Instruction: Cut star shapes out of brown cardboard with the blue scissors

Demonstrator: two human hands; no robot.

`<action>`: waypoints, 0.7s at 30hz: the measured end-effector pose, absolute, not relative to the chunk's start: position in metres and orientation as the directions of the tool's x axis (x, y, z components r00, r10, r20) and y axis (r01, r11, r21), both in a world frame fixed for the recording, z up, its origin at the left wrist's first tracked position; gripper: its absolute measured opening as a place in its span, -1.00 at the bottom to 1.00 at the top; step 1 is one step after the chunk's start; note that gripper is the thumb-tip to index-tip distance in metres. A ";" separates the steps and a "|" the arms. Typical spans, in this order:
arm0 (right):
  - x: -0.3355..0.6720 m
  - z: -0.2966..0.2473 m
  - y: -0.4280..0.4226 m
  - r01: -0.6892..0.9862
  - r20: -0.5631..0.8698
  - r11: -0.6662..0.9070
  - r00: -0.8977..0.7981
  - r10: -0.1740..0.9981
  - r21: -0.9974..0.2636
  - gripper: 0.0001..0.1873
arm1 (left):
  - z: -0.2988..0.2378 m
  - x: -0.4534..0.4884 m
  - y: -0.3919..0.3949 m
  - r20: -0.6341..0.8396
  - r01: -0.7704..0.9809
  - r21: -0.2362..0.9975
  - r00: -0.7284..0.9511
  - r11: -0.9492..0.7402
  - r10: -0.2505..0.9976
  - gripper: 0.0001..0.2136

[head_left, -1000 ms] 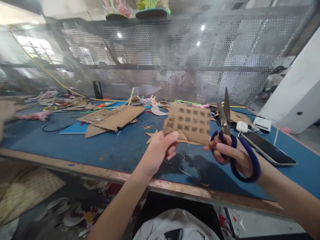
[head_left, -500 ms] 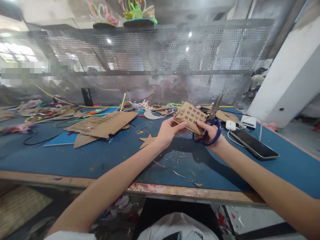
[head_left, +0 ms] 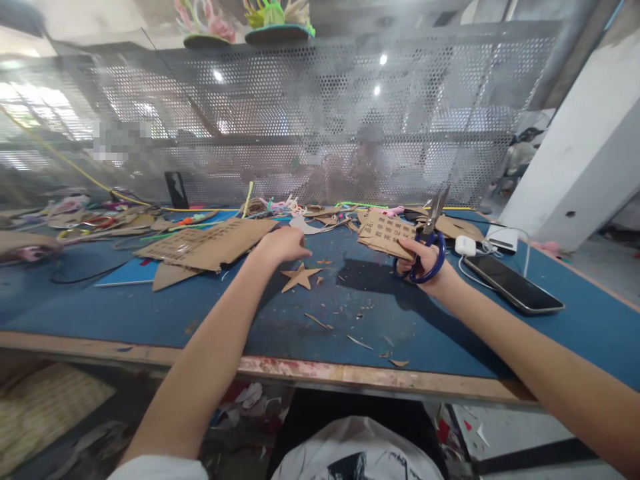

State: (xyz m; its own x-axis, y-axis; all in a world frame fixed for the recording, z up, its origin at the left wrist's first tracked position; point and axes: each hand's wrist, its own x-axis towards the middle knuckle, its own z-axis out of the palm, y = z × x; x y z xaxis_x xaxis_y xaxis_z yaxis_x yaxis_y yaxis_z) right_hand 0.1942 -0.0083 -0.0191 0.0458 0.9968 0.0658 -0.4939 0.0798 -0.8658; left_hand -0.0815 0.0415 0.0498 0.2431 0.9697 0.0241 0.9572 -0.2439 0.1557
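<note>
My right hand [head_left: 425,261] is closed around the blue-handled scissors [head_left: 434,223], whose blades point up and away. Its thumb also pins a folded piece of brown cardboard [head_left: 385,232] with printed characters. My left hand [head_left: 284,245] hovers over the table between the larger cardboard sheet [head_left: 215,243] and a white crescent-shaped cutout [head_left: 307,227]. Its thumb and forefinger are apart with nothing visible between them; the other fingers are hidden behind the hand. Just in front of it a cardboard star [head_left: 300,277] lies flat on the blue tabletop.
A phone [head_left: 513,283] and a white charger with cable [head_left: 465,246] lie at the right. Small cardboard scraps [head_left: 360,342] litter the middle. Behind stands a perforated metal screen [head_left: 310,120]. Coloured craft bits [head_left: 280,205] and cords line the back edge.
My left hand has let go of the folded cardboard and moved left, uncovering the star. My right hand keeps the cardboard and scissors. The view has shifted slightly.
</note>
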 end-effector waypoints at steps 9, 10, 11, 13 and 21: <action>0.196 -0.017 -0.005 -0.484 0.083 0.105 0.068 0.994 -0.869 -0.67 | 0.038 -0.102 0.055 -0.437 0.935 0.267 0.332 -0.232 0.836 -0.68; 0.197 -0.016 -0.005 -0.478 0.086 0.112 0.076 0.993 -0.871 -0.67 | 0.040 -0.101 0.055 -0.420 0.920 0.313 0.358 -0.237 0.834 -0.68; 0.197 -0.016 -0.005 -0.470 0.091 0.121 0.086 0.992 -0.874 -0.66 | 0.042 -0.101 0.053 -0.383 0.896 0.371 0.388 -0.245 0.839 -0.68; 0.200 -0.015 -0.005 -0.433 0.108 0.145 0.110 0.988 -0.889 -0.63 | 0.050 -0.098 0.049 -0.238 0.800 0.535 0.453 -0.273 0.859 -0.69; 0.199 -0.011 -0.009 -0.012 0.241 0.248 0.193 0.951 -0.969 -0.57 | 0.044 -0.050 0.028 0.212 0.177 0.931 0.447 -0.318 0.869 -0.76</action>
State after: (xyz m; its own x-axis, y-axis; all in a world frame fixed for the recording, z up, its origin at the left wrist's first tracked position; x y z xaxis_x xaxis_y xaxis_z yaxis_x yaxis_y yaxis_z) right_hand 0.1992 -0.0091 -0.0111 0.1927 0.9513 0.2406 -0.0124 0.2475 -0.9688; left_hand -0.0500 0.0279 0.0439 0.4468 0.8691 0.2122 0.1772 -0.3184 0.9312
